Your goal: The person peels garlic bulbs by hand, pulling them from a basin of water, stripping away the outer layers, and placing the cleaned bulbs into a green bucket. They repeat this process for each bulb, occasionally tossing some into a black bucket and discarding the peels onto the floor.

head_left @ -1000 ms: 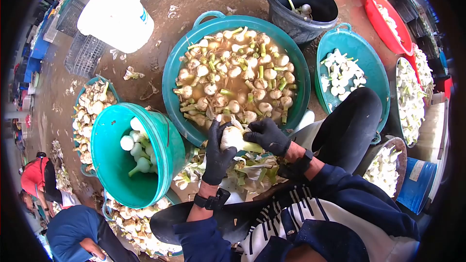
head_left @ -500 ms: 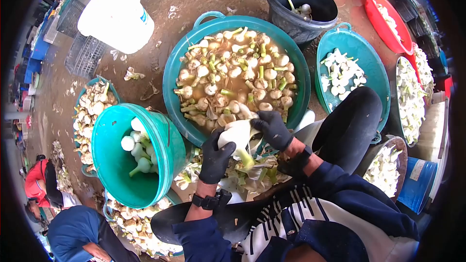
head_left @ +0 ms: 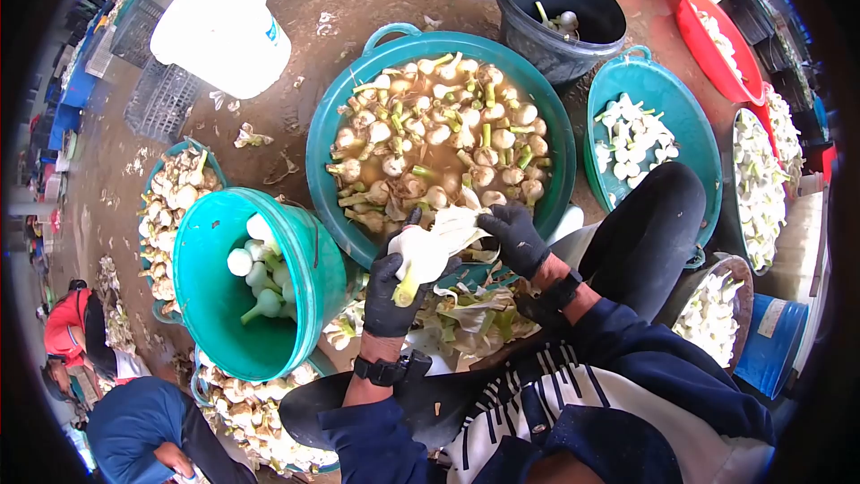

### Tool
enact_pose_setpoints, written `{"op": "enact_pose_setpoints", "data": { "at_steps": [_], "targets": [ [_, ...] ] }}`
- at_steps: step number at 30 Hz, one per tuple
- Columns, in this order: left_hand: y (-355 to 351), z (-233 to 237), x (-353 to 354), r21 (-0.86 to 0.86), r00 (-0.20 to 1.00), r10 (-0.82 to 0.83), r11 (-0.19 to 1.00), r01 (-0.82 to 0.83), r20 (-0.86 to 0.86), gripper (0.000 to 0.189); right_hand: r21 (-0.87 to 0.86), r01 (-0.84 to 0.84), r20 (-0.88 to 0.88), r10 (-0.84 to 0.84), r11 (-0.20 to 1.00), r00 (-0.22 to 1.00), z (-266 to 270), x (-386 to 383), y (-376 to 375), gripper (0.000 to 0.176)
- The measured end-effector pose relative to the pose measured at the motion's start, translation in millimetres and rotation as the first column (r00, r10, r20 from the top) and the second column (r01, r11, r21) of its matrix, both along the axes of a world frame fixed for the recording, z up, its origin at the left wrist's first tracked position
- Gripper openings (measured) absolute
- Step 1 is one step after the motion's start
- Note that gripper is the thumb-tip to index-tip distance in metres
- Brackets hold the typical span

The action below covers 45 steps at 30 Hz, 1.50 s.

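Observation:
My left hand (head_left: 391, 291), in a dark glove, is closed around a white garlic bulb (head_left: 421, 253) with its cut green stem tilted down. My right hand (head_left: 517, 238), also gloved, pinches a loose layer of pale garlic skin (head_left: 460, 228) stretching from the bulb. Just beyond both hands stands a wide teal tub (head_left: 560, 134) of brownish water, crowded with unpeeled garlic bulbs (head_left: 436, 134). Peeled skins (head_left: 475, 318) lie in a heap below my hands. To the left, a tilted green bucket (head_left: 202, 291) holds several clean white bulbs (head_left: 262, 280).
A black bucket (head_left: 537, 45) and a teal basin (head_left: 605, 94) with peeled bulbs stand at the right. A white bucket (head_left: 219, 31) is at the upper left. Two other people bend over at the lower left, one in a dark blue top (head_left: 134, 430). Scraps litter the wet ground.
The bulb has turned in my left hand, its stem now pointing down and left. My right hand has shifted slightly right, drawing out a sheet of skin.

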<state>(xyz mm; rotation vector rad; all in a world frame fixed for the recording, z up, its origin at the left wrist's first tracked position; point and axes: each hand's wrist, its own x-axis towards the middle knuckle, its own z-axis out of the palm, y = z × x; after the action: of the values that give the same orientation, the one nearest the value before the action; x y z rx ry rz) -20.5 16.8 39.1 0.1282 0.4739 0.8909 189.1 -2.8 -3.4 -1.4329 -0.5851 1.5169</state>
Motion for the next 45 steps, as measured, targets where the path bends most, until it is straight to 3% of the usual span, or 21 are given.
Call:
{"op": "enact_pose_setpoints", "data": {
  "at_steps": [3,5,6,7,9,11,12,15,18,21,25,26,30,35,38,42,45],
  "targets": [
    [6,10,-4,0.013,0.971,0.038,0.999,-0.043,0.234,0.075,-0.03,-0.138,0.153,0.141,0.99,0.978,11,2,-5,0.02],
    [11,5,-21,-0.105,0.952,0.25,0.967,-0.234,0.177,0.067,-0.063,-0.248,0.289,0.256,0.967,0.922,12,8,-13,0.02],
    [12,2,-28,-0.098,0.933,0.27,0.962,-0.254,0.236,0.062,-0.162,-0.385,0.322,0.417,0.909,0.85,15,9,-19,0.017],
    [13,1,-33,-0.092,0.911,0.289,0.957,-0.274,0.295,0.058,-0.028,-0.632,0.423,0.582,0.774,0.694,12,8,-28,0.017],
    [17,2,-35,0.046,0.958,0.28,0.958,-0.283,0.065,0.049,0.127,-0.954,0.671,0.685,0.272,0.285,9,3,-43,0.019],
    [17,16,-27,0.214,0.94,0.29,0.944,-0.251,-0.179,0.046,-0.061,-0.946,0.734,0.656,0.319,0.174,28,-3,-47,0.026],
    [18,21,-22,0.175,0.948,0.304,0.942,-0.286,-0.09,0.045,-0.153,-0.926,0.756,0.644,0.344,0.115,41,-7,-47,0.03],
    [14,15,-18,0.235,0.92,0.319,0.935,-0.266,-0.227,0.05,-0.111,-0.801,0.819,0.511,0.588,0.261,67,-8,-23,0.038],
    [15,7,-14,0.356,0.887,0.295,0.92,-0.163,-0.356,0.049,0.252,-0.56,0.802,0.153,0.789,0.577,85,-7,-4,0.041],
    [13,17,-4,0.388,0.819,0.298,0.916,-0.101,-0.491,0.056,0.41,-0.534,0.78,0.019,0.74,0.626,91,-17,13,0.045],
    [10,-1,-4,0.398,0.755,0.293,0.916,-0.047,-0.586,0.052,0.35,-0.621,0.869,0.005,0.701,0.495,83,-28,20,0.05],
    [9,-2,-3,0.423,0.751,0.299,0.906,-0.029,-0.588,0.049,0.345,-0.604,0.846,0.04,0.719,0.532,77,-29,20,0.05],
    [9,8,-8,0.321,0.868,0.155,0.947,0.005,-0.471,0.052,0.342,-0.558,0.779,0.103,0.756,0.618,52,-27,17,0.046],
    [4,12,3,0.378,0.786,0.196,0.924,0.052,-0.587,0.048,0.328,-0.538,0.77,0.11,0.776,0.628,45,-24,16,0.042],
    [3,12,5,0.35,0.78,0.226,0.937,-0.01,-0.583,0.05,0.391,-0.396,0.661,0.046,0.831,0.749,46,-24,14,0.04],
    [5,1,0,0.397,0.807,0.252,0.917,-0.024,-0.534,0.052,0.395,-0.423,0.708,0.023,0.816,0.706,61,-22,16,0.037],
    [7,-4,-4,0.327,0.905,0.19,0.943,-0.06,-0.381,0.047,0.397,-0.49,0.776,0.001,0.776,0.63,70,-22,17,0.036]
  ]
}}
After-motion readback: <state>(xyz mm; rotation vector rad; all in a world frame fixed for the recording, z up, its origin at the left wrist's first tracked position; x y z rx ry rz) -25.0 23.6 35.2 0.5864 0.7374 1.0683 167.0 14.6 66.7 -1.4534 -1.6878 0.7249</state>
